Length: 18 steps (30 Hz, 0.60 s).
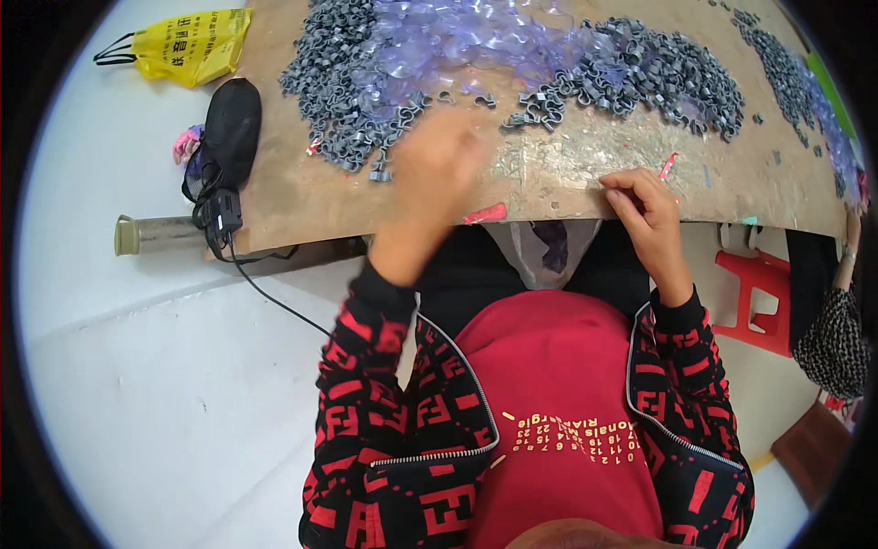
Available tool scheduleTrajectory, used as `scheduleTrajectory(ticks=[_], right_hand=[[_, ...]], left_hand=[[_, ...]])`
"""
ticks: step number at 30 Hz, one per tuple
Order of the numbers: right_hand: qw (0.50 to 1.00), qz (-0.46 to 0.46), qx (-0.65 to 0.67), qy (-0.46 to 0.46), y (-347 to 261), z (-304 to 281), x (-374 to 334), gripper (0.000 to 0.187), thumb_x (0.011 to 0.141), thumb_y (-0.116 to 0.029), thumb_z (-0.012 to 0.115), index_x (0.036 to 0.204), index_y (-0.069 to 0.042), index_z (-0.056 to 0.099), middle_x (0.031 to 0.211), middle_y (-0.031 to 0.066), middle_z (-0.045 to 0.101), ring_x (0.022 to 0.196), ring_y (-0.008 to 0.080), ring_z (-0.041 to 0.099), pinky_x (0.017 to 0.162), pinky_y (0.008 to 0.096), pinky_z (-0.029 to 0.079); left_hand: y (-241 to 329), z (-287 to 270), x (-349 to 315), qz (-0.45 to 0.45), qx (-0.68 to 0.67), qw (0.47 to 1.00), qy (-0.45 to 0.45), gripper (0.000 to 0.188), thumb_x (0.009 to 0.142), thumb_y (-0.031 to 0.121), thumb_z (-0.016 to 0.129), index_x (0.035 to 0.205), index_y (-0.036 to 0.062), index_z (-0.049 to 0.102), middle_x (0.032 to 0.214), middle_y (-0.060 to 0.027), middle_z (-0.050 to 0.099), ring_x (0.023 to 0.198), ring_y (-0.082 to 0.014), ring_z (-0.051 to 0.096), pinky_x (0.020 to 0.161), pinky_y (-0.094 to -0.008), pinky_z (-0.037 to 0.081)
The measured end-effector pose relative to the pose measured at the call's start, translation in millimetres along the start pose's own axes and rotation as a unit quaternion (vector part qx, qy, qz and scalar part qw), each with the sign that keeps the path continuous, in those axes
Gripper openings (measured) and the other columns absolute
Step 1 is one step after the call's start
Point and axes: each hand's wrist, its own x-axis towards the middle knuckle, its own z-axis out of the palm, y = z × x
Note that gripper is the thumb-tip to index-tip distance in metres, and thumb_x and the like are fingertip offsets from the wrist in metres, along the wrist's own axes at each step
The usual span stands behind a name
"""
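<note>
My left hand (444, 160) is over the brown tabletop (288, 197), smeared by motion, so its fingers do not show clearly. It is nearest to the front of a heap of grey curved plastic clips (329, 114). At the table's front edge, my right hand (647, 209) rests with bent fingers and the thumb close to the forefinger. Anything in that pinch is hidden or too small to name. Clear violet-tinted suction cups (457, 41) lie heaped between the left clips and a second pile of grey clips (663, 78).
Red scraps (486, 214) lie by the table edge. A black pouch (233, 119) and a yellow bag (197, 46) are at the left, with a bottle (155, 235) beside them. A red stool (764, 302) and another person's arm (846, 261) are at the right.
</note>
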Motion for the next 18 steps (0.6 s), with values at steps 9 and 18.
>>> scheduleTrajectory(ticks=[9,18], right_hand=[[1.0,-0.016,-0.006,0.0,-5.2,1.0,3.6,0.012,0.088,-0.004,0.06,0.098,-0.001,0.066,0.086,0.0058,0.061,0.08,0.0155,0.056,0.07,0.0265,0.043],[0.967,-0.225,-0.106,0.049,-25.0,41.2,88.6,0.015,0.083,-0.008,0.065,0.097,-0.007,0.068,0.092,0.0071,0.063,0.086,0.0282,0.057,0.077,0.0366,0.044]], left_hand=[[-119.7,-22.4,59.7,0.056,0.272,0.958,0.072,0.026,0.079,0.002,0.06,0.101,0.0098,0.071,0.117,-0.0082,0.065,0.097,-0.0294,0.062,0.085,-0.0382,0.051],[-114.7,-17.5,60.8,0.011,0.197,0.98,0.021,0.02,0.078,0.017,0.065,0.093,0.0054,0.071,0.108,-0.0105,0.067,0.095,-0.0323,0.062,0.082,-0.0416,0.051]])
